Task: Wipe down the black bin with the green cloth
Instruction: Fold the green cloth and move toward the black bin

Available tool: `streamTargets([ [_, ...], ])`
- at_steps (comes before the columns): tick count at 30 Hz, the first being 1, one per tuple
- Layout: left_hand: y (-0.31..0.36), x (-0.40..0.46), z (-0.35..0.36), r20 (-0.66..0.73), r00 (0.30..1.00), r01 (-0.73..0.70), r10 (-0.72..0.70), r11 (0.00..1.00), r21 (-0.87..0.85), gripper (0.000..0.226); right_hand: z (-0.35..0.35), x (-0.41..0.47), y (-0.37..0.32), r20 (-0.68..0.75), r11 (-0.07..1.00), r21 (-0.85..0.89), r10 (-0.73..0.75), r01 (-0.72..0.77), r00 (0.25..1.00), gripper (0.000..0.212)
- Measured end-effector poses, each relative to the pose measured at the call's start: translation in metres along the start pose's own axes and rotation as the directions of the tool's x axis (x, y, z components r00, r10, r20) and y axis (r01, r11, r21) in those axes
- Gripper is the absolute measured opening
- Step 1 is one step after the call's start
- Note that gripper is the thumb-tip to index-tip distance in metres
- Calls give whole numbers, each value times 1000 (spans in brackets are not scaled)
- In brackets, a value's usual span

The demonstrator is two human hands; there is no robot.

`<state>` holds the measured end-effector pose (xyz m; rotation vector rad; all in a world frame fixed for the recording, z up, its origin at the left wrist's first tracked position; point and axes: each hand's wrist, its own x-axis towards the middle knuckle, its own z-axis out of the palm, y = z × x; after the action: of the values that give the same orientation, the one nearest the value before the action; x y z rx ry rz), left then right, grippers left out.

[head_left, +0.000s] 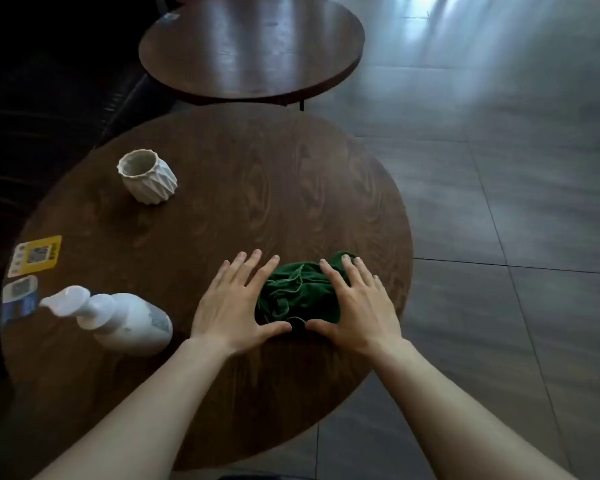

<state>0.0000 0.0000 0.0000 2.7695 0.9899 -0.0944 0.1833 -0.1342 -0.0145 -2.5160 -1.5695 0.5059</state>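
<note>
Resting our left hand (234,301) and right hand (355,304) flat, fingers spread, gripping nothing, either side of the crumpled green cloth (297,294) on the surface (222,188); sticker text (35,255) too blurry.

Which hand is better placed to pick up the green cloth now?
Right hand, probably: its fingers lie on the crumpled green cloth, while the left hand rests mostly beside it on the round wooden table.

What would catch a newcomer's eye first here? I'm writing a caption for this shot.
Two bare hands, left hand and right hand, lie spread open on either side of a crumpled green cloth near the round wooden table's right edge. A white pump bottle lies toppled at left.
</note>
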Motion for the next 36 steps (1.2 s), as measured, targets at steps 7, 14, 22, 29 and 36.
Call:
streamTargets([
  [7,4,17,33,59,994,-93,95,995,-37,112,19,23,15,28,989,-29,-141,142,990,111],
  [14,5,25,46,90,986,-133,138,989,-60,96,28,30,22,66,982,7,-188,188,980,100],
  [22,3,23,46,64,987,-141,145,988,-65,82,28,24,10,3,988,35,-150,149,989,70],
  [29,9,12,43,24,992,-124,125,992,-33,78,32,15,0,-33,990,21,-141,142,989,59],
  [36,15,-12,43,8,994,-110,110,994,20,74,36,-7,-10,-84,983,11,-182,184,980,55],
])
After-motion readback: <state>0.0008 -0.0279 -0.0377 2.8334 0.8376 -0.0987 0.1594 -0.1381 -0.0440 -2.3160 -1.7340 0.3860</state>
